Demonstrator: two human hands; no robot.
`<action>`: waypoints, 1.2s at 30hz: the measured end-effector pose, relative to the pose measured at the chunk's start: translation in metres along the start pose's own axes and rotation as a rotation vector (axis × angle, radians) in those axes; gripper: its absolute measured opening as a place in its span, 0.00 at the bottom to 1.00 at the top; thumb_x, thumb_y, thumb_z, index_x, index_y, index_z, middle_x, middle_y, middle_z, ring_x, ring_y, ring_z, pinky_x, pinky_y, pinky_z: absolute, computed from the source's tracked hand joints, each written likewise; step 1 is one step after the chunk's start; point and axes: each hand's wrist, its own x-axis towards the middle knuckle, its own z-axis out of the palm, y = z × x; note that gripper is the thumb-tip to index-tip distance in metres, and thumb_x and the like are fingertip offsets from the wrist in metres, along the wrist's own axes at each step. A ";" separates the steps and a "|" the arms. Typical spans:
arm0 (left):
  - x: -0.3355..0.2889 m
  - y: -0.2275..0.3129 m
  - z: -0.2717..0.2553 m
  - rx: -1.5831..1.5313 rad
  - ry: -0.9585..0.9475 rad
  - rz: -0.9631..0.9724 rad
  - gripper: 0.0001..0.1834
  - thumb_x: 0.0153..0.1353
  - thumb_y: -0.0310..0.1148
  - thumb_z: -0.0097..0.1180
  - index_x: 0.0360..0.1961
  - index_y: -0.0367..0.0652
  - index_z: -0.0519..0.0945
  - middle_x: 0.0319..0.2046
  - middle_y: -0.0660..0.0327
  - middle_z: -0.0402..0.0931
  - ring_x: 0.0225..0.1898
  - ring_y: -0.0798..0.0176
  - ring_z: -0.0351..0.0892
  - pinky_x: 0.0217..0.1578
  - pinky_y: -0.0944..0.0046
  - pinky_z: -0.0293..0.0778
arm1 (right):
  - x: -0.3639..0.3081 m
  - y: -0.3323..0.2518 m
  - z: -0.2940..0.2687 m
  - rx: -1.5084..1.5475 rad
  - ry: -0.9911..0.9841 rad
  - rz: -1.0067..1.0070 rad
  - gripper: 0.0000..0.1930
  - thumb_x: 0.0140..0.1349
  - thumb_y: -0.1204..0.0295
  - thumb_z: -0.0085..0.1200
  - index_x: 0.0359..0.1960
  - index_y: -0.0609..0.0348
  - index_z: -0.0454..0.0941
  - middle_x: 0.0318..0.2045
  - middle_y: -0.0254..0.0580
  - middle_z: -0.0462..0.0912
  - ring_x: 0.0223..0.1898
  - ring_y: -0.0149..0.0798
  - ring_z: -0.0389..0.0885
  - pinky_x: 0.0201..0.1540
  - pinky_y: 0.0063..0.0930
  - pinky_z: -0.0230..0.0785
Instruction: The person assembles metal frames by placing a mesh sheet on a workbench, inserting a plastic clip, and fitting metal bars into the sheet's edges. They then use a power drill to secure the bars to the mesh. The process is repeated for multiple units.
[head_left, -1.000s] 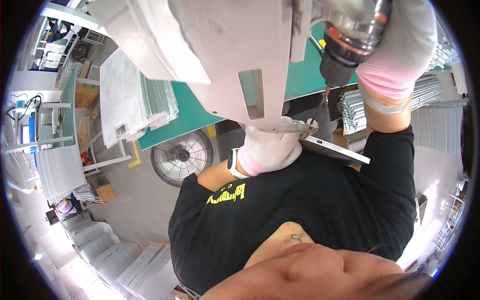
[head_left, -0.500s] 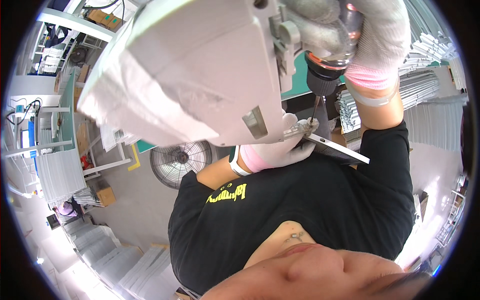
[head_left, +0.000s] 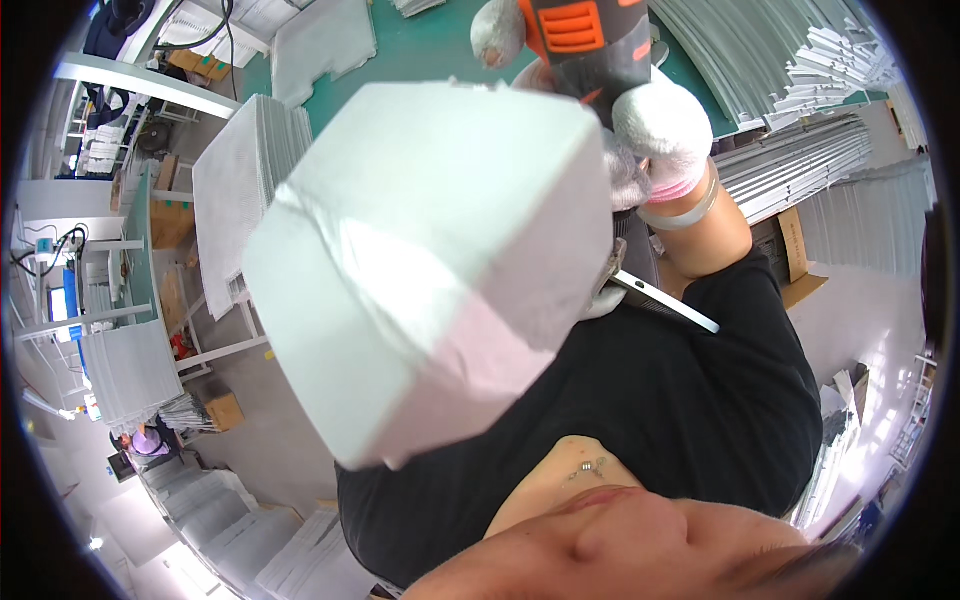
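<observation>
My right hand, in a white knit glove with a pink cuff, is closed around an orange and black cordless drill at the top. Below it, a large white box-shaped housing fills the middle of the view, close up and blurred. Most of my left hand is behind that housing; a few gloved fingers show at its lower right edge, closed at the end of a white-edged metal bar. The bar slants down to the right, in front of my black shirt. The drill's tip is hidden.
Behind lies a green work table with white sheets on it. Long white strips are stacked at the far right, and a pile of white panels stands at the left. A cardboard box is beyond my right arm.
The white housing has turned and shifted downward, now covering most of my left hand. The drill has tilted, showing its orange body, and my right hand has moved left and down.
</observation>
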 end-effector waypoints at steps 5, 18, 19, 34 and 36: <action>0.002 0.000 0.002 0.017 -0.034 0.004 0.16 0.42 0.39 0.71 0.33 0.48 0.81 0.21 0.69 0.69 0.22 0.64 0.71 0.26 0.58 0.65 | -0.002 0.002 0.000 0.020 -0.032 -0.061 0.30 0.61 0.60 0.59 0.58 0.70 0.67 0.20 0.32 0.70 0.15 0.22 0.66 0.20 0.20 0.65; 0.009 0.009 -0.003 -0.088 0.115 -0.013 0.14 0.43 0.35 0.69 0.34 0.49 0.83 0.19 0.67 0.68 0.22 0.60 0.71 0.25 0.58 0.65 | 0.020 -0.050 0.016 -0.036 0.171 -0.370 0.30 0.69 0.61 0.53 0.64 0.69 0.62 0.24 0.37 0.71 0.16 0.24 0.64 0.17 0.16 0.56; 0.008 0.010 -0.003 -0.071 0.097 -0.021 0.15 0.44 0.35 0.69 0.35 0.49 0.83 0.20 0.67 0.69 0.22 0.60 0.71 0.26 0.58 0.66 | 0.021 -0.050 0.016 -0.032 0.167 -0.368 0.30 0.69 0.61 0.53 0.65 0.69 0.62 0.24 0.37 0.71 0.16 0.24 0.63 0.16 0.15 0.55; 0.007 0.005 -0.007 0.076 0.020 0.020 0.14 0.39 0.39 0.70 0.29 0.48 0.82 0.20 0.68 0.71 0.21 0.60 0.74 0.26 0.57 0.66 | 0.009 0.007 -0.005 -0.158 0.069 -0.062 0.16 0.69 0.63 0.54 0.48 0.66 0.76 0.26 0.36 0.76 0.20 0.24 0.71 0.21 0.17 0.63; 0.005 0.005 -0.009 0.064 0.012 0.004 0.15 0.40 0.40 0.70 0.30 0.48 0.82 0.20 0.68 0.71 0.22 0.60 0.74 0.26 0.57 0.66 | 0.008 0.006 0.005 -0.049 0.017 -0.040 0.25 0.67 0.60 0.56 0.56 0.69 0.70 0.24 0.33 0.73 0.17 0.20 0.67 0.18 0.14 0.59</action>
